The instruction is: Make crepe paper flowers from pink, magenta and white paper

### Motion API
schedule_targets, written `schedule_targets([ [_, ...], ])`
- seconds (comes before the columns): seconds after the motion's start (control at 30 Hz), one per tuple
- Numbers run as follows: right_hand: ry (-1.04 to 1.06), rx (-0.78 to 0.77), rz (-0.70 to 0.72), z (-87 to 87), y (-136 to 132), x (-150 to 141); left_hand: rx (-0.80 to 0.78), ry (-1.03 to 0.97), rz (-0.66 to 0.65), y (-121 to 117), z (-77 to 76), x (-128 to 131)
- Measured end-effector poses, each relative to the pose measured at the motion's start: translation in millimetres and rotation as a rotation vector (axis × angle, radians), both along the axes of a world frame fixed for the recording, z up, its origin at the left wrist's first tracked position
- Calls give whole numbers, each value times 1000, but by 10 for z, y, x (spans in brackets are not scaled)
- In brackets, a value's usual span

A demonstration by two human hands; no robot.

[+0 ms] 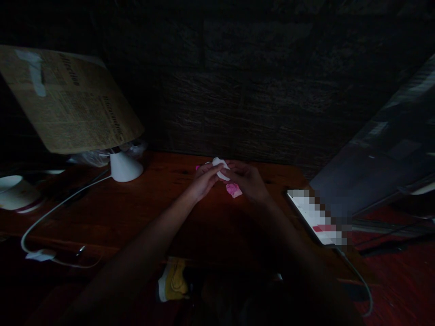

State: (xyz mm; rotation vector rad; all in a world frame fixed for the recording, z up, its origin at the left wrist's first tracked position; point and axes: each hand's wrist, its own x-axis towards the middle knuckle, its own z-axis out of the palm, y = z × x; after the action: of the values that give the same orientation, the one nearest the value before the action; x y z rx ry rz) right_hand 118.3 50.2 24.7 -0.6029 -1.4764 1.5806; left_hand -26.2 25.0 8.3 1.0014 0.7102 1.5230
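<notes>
Over the far part of the wooden table, both hands meet around a small white piece (221,169) that looks smooth and soft. What it is made of cannot be told in this dim light. My left hand (205,179) grips it from the left, thumb laid along its face. From the other side my right hand (247,175) pinches it, the thumb pressed on its lower edge. Just below the fingers lies a crumpled pink piece (233,189), folded somewhat like a rose. A bit of bright pink (197,168) shows behind my left hand, mostly hidden.
A lamp with a newsprint shade (81,99) and white base (125,167) stands left, its cord (64,199) trailing forward. A paper cup (16,194) sits far left. At the right edge lies a phone-like device (314,217) with a cable. A dark wall (220,104) rises behind.
</notes>
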Motion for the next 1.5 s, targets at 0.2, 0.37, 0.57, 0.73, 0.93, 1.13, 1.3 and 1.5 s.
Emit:
schedule_targets([
  [0.2,-7,59,-80,-96,-21,-96,28,187,192,-25,-14,-2],
  [0.37,-27,105,-107,-89,-62,-134,9,202,272,-7,-20,-37],
  [0.57,-57,110,-212,-80,12,-48,65,390,218,-29,24,-93],
  [0.73,-76,148,-144,-71,20,-26,57,409,228,-37,40,-90],
  [0.93,-103,241,-234,-85,27,-34,-50,363,97,-69,90,-66],
  [1.13,-153,197,-191,-49,61,51,-124,299,111,-39,38,-90],
  [1.3,-170,175,-182,-25,69,83,-82,251,111,-30,-2,-89],
  [1.5,-143,137,-182,-8,44,82,-101,158,93,-13,13,-64],
])
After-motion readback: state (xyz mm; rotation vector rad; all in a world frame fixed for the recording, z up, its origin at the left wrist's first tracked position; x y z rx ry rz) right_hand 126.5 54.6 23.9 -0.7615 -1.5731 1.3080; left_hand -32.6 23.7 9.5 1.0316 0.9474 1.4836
